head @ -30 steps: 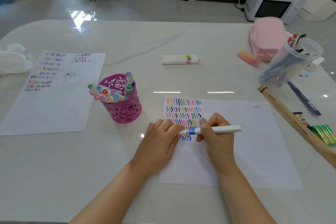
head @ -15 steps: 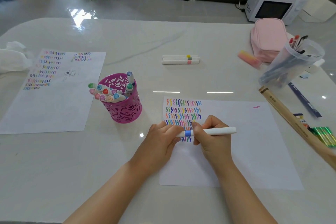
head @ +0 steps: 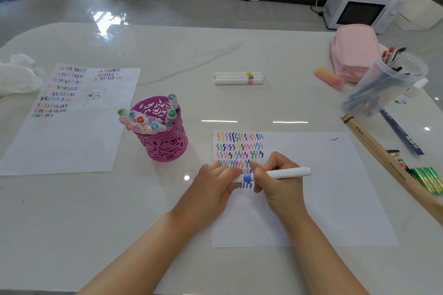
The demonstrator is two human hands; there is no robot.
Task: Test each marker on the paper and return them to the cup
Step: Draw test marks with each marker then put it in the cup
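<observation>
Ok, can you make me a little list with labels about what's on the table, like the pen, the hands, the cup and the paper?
marker in hands: white marker with a blue band, lying sideways
right hand: grips the marker's barrel
left hand: closed on the marker's left end
paper: rows of coloured squiggles at its top left
cup: purple cut-out cup, full of markers, left of the paper
spare markers: three white ones lying mid-table

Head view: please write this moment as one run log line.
marker: held in both hands | left hand at cap end | right hand on barrel | over paper | cup: to the left
</observation>
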